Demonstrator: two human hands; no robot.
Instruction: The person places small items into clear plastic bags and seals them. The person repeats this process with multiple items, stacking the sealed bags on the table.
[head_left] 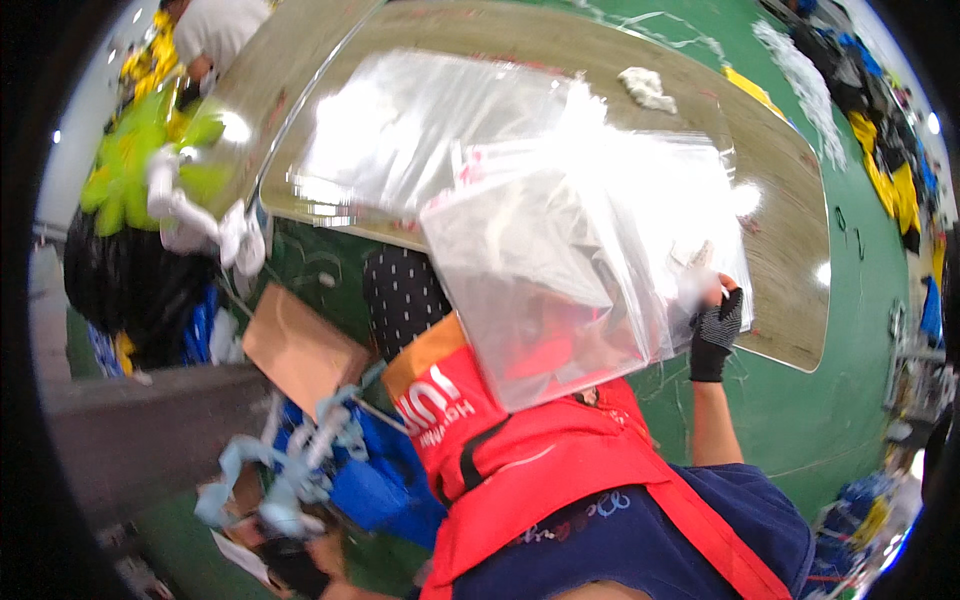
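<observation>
One hand is in view: the right hand [716,335], in a black dotted glove, raised over the right part of the table [790,250]. The left hand is not visible. The right hand grips the right edge of one clear plastic bag [560,270], fingers closed on the film. The bag extends left and downward from the hand, hanging in front of the camera above a red vest [560,460]. The bag is transparent, glossy and roughly rectangular, with glare across its upper part. A second clear plastic sheet [400,140] lies flat on the table, behind the held bag. One white crumpled scrap [647,88] lies near the far table edge. One brown cardboard piece [300,350] sits lower left.
</observation>
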